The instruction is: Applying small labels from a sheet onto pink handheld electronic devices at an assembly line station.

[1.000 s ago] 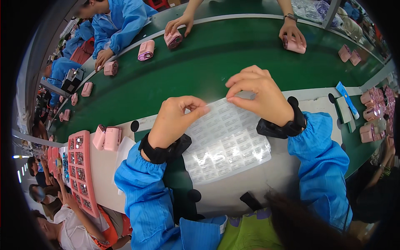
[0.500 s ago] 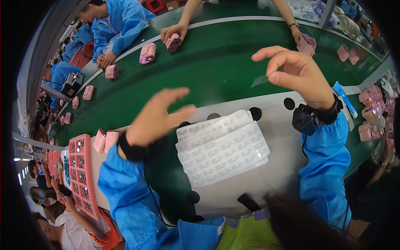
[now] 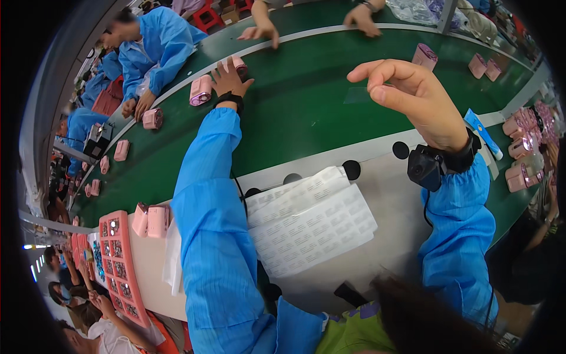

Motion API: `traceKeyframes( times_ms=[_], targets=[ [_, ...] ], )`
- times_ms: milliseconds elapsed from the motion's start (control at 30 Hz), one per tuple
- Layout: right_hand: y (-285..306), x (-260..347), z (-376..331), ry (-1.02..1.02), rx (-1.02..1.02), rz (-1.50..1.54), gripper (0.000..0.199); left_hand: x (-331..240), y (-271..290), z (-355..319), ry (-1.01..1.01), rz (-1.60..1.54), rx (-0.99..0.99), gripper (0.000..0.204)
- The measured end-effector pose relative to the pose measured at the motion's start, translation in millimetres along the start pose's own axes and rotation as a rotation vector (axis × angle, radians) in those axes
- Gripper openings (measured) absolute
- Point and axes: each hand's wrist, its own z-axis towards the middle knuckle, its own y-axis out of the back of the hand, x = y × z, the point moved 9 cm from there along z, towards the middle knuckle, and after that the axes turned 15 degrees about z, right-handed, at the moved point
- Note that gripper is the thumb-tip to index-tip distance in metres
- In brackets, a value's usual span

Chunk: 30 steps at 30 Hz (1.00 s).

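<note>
My left hand [image 3: 227, 75] is stretched far out over the green conveyor belt [image 3: 306, 100], its fingers on a small pink device [image 3: 240, 66]. A second pink device [image 3: 200, 90] lies just to its left. My right hand [image 3: 407, 94] is raised above the belt and pinches a small clear film piece [image 3: 358, 95] between thumb and forefinger. Below both arms, clear plastic blister trays [image 3: 309, 221] lie stacked on the white worktop [image 3: 389, 236].
A red parts tray [image 3: 121, 268] and two pink devices [image 3: 150, 220] sit at the worktop's left. More pink devices [image 3: 525, 159] stand at the right, with a blue-and-white tube [image 3: 482, 133]. Other workers in blue coats [image 3: 156, 44] and hands [image 3: 259, 29] reach the belt from the far side.
Both hands lifted off the blister trays. My left arm then stretched out across the belt to a pink device, while my right hand rose holding the clear film.
</note>
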Motion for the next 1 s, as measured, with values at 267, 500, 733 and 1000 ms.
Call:
traceKeyframes(
  times_ms=[267, 500, 733, 1000],
  targets=[
    [-2, -2, 5, 0.015, 0.012, 0.017, 0.005, 4, -30, 44, -0.136, -0.216, 0.035, 0.071],
    [-16, -3, 4, 0.021, -0.008, 0.070, 0.004, 70, 43, -42, 0.200, -1.908, 0.630, 0.034],
    [-65, -10, -11, -0.144, 0.070, 0.269, 0.004, 7, 192, -194, 0.399, -2.100, 0.786, 0.038],
    [-82, -13, -21, -0.234, 0.028, 0.296, 0.007, 11, 234, -228, 0.278, -2.045, 0.384, 0.052]
  ],
)
